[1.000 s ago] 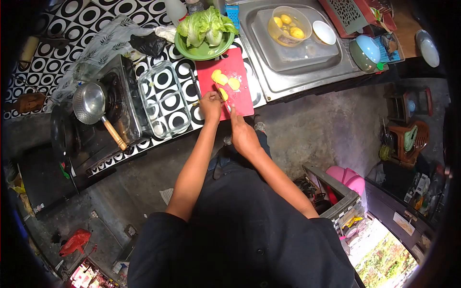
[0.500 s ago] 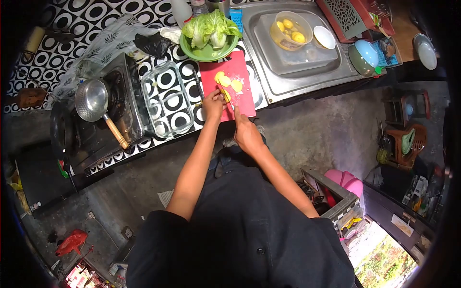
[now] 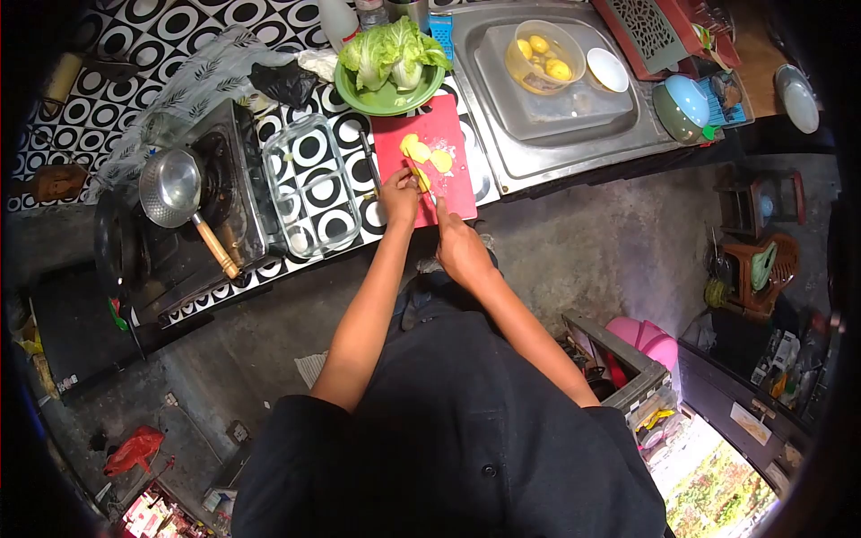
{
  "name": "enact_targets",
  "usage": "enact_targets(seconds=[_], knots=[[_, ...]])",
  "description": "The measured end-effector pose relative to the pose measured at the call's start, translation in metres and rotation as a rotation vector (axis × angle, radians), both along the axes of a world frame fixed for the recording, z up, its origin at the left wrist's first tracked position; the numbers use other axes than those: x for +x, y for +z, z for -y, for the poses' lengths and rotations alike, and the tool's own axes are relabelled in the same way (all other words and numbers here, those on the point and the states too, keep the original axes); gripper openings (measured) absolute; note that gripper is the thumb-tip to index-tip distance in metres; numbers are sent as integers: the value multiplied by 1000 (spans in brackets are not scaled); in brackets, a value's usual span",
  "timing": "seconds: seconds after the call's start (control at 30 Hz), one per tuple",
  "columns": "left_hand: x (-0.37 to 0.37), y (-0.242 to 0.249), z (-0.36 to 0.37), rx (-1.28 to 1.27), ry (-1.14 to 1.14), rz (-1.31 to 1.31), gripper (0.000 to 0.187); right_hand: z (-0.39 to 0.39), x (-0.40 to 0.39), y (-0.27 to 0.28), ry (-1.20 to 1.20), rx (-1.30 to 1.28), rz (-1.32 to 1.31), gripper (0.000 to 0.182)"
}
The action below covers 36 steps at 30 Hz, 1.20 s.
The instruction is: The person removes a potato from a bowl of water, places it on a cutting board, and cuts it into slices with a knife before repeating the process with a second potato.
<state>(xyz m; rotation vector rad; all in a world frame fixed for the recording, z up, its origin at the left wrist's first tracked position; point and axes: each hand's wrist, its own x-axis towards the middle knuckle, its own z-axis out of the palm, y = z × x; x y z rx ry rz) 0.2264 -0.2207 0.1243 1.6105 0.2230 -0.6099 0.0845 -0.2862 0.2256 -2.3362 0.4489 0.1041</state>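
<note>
- Clock directions are read from the middle of the board (image 3: 457, 193), with 12 at the top of the view.
- Board: red, lying on the patterned counter (image 3: 386, 226), a sink to its right.
- Slices (image 3: 440, 160): yellow, a few lying near the board's middle, wet flecks just beside them.
- Left hand (image 3: 399, 197): at 7 o'clock, over the board's near left edge, fingers bent and gripping a yellow piece (image 3: 423, 181) against the board.
- Right hand (image 3: 462, 247): at 5 o'clock, just off the near edge, closed round the handle of the knife (image 3: 432, 195), forefinger stretched forward.
- Knife: slants toward 11 o'clock, blade right beside the piece; whether it has cut in, I cannot tell.
- Green bowl (image 3: 386, 108): at 11 o'clock, close to the board's far edge, leafy greens (image 3: 399, 58) heaped in it.
- Glass dish (image 3: 347, 193): at 9 o'clock, near the board, a dark slim tool (image 3: 369, 160) between them.
- Stove (image 3: 242, 211): farther out, toward 8, with a pan (image 3: 170, 188) on it, wooden handle pointing to 5.
- Sink (image 3: 502, 157): at 2 o'clock, with a tub (image 3: 576, 45) of yellow lumps (image 3: 558, 69) and a white bowl (image 3: 607, 69).
</note>
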Motion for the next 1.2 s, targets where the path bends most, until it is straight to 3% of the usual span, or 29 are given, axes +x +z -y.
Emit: enact_targets(seconds=[0.37, 0.47, 0.57, 0.87, 1.07, 1.2], knots=[[2, -20, -1, 32, -5, 60, 30, 4, -5, -1, 7, -3, -9, 76], [-1, -25, 1, -20, 92, 77, 22, 2, -7, -1, 4, 2, -2, 77], [2, -23, -3, 46, -20, 89, 29, 1, -4, -4, 9, 11, -25, 78], [1, -34, 0, 27, 63, 128, 24, -1, -4, -4, 7, 12, -22, 77], [2, -23, 0, 60, -10, 85, 28, -2, -15, -5, 2, 25, 18, 77], [3, -44, -3, 138, -42, 178, 27, -1, -11, -12, -3, 29, 29, 77]])
